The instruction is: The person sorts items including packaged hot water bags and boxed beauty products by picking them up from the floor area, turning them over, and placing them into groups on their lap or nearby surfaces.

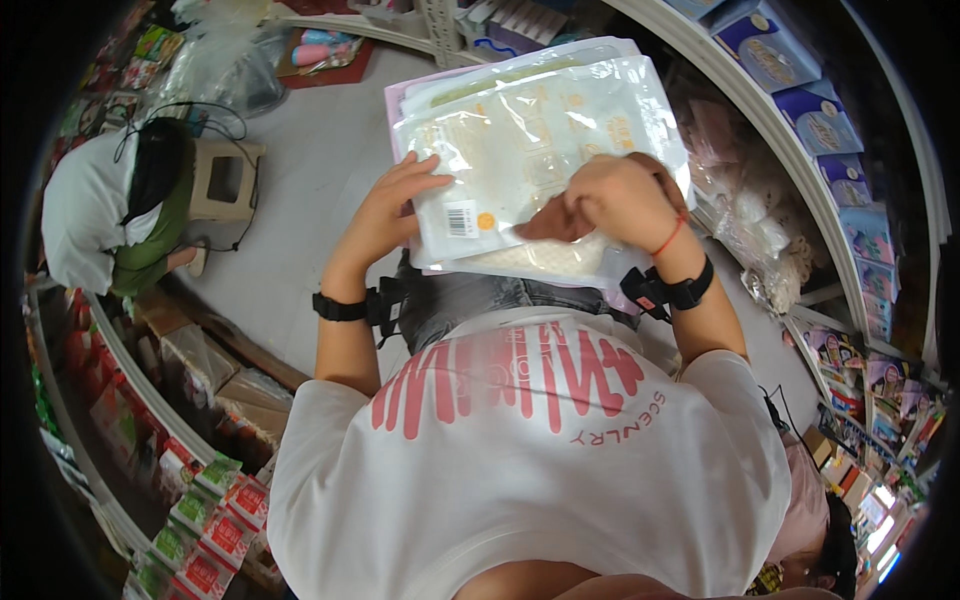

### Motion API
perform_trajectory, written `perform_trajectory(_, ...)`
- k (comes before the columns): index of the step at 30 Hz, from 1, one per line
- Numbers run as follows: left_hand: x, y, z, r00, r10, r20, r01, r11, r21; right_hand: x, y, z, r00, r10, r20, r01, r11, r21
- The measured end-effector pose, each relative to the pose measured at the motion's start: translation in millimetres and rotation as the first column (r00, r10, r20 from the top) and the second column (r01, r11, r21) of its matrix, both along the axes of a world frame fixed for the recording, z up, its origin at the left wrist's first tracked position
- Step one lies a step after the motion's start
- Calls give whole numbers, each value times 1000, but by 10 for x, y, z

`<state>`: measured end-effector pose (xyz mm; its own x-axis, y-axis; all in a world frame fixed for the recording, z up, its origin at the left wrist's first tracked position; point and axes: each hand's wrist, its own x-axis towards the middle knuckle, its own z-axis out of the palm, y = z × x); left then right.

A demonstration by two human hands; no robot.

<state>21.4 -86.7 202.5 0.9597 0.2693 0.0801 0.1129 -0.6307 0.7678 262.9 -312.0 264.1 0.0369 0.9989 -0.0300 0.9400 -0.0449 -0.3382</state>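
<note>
In front of my waist lies a stack of flat, shiny plastic packages (520, 125), white and silvery on top with a clear window along the near edge. My left hand (400, 195) grips the left edge of the top package, fingers over its face and the thumb lower down at the rim. A brown cloth (560, 221) is bunched in my right hand (618, 203), its loose end lying against the package's lower right part. The right fingers are closed around the cloth. Green and pink edges of other packages show behind the top one.
Shelves with blue and purple packs (790, 75) curve along the right, above clear plastic bags (745, 215). At the left, a person (95, 210) is beside a beige stool (225, 180). Red and green packets (215, 520) fill the lower-left shelf. Another person (805, 500) is at lower right.
</note>
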Motion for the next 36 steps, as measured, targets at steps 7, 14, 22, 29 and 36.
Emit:
perform_trajectory(7, 64, 68, -56, 999, -25, 29, 28, 994, -107, 756, -933, 167, 757, -651, 62, 608, 735, 301)
perform_trajectory(14, 86, 75, 36, 981, 126, 146, -66, 931, -360, 697, -1163, -20, 857, -515, 8, 494, 827, 270)
perform_trajectory(22, 151, -7, 279, 869, 331, 368, -1, 745, -668, 763, -952, 104, 822, -533, -200, 533, 598, 599)
perform_trajectory(29, 133, -87, 467, 808, 500, 312, -178, 712, -679, 494, -1084, 505, 651, -495, -575, 732, 609, 305)
perform_trajectory(36, 126, 59, 282, 925, 380, 15, -287, 722, -629, 657, -1430, 293, 688, -546, -478, 561, 818, -128)
